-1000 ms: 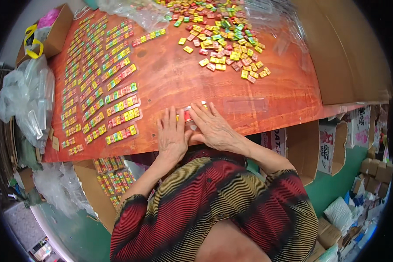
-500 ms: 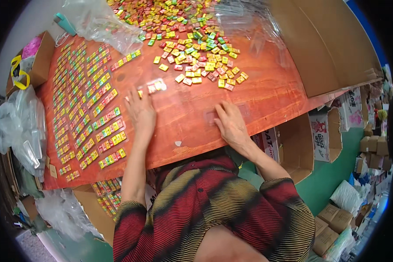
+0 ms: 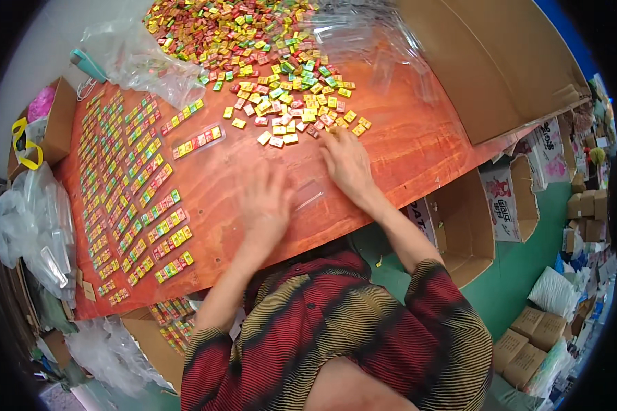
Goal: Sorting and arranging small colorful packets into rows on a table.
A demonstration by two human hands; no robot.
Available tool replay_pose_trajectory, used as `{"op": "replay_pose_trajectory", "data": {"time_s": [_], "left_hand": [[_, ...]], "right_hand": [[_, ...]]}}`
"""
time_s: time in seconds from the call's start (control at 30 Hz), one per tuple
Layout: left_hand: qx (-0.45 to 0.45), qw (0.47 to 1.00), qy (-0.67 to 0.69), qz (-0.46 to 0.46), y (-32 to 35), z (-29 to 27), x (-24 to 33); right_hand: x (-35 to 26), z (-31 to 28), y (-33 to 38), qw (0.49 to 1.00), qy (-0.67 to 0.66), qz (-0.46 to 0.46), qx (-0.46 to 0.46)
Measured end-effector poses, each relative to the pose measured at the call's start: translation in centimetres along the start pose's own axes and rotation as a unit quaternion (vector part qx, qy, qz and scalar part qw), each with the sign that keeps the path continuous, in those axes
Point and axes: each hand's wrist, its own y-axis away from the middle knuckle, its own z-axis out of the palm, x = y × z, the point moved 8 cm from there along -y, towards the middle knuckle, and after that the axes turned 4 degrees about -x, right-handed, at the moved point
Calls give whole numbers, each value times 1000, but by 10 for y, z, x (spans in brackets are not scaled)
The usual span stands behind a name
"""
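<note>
The left hand (image 3: 264,205), blurred over the worktop (image 3: 404,164), has an unreadable grip; the clear tray (image 3: 310,195) lies just beside it. Farther, the right hand (image 3: 346,161) reaches the loose pieces (image 3: 288,109), its grip hard to tell. A hurried sweep could scatter them. Since half a second ago, the strip of pieces (image 3: 197,142) has shifted toward the rows (image 3: 171,241).
</note>
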Motion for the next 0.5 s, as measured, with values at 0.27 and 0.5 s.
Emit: {"op": "replay_pose_trajectory", "data": {"time_s": [0.27, 0.5], "left_hand": [[-83, 994, 49, 54, 19, 29, 16], [26, 995, 85, -54, -23, -7, -37]], "right_hand": [[-26, 37, -41, 985, 57, -162, -24], [-31, 28, -31, 988, 76, -102, -84]]}}
